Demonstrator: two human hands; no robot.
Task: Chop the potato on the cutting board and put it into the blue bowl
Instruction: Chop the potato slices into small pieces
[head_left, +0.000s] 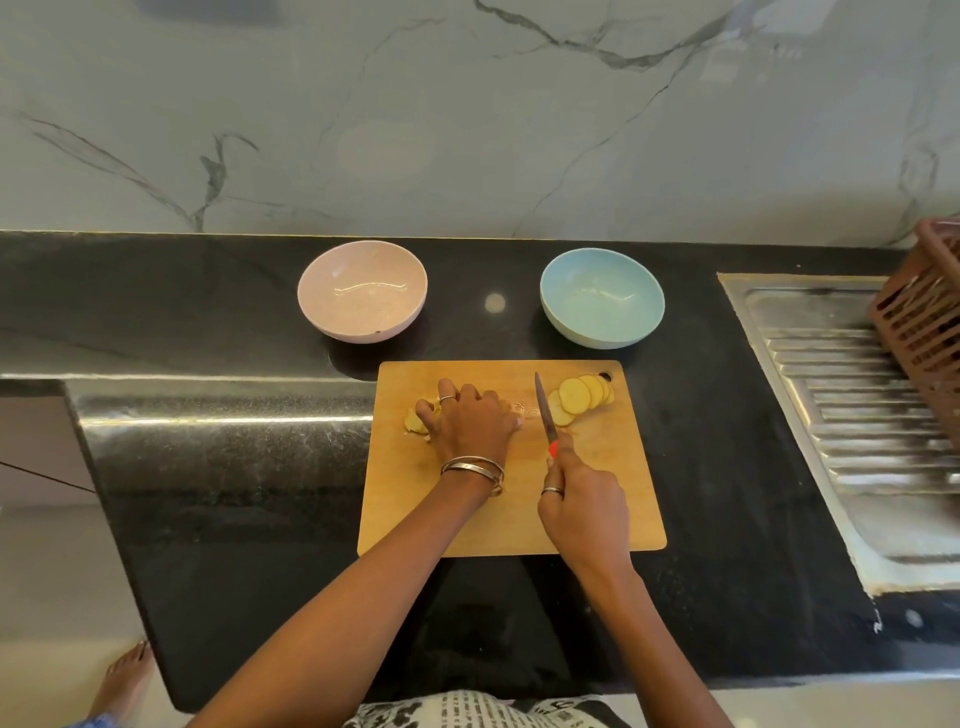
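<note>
The left hand (470, 423) lies palm down on the wooden cutting board (511, 519), its fingers curled over the uncut piece of potato (415, 423), which shows pale yellow just past the fingertips. Two metal bangles circle that wrist. The right hand (584, 506) grips the red handle of a knife (546, 415), forefinger laid along the top; the slim dark blade points away from the person, between the two hands. Just beyond and right of the blade, a fanned row of thin, round potato slices (579, 397) rests on the board. Farther out, past the right hand, sits the smooth blue bowl (602, 304); past the left hand, a glossy pink bowl (362, 299), both on the polished black stone counter (234, 467).
</note>
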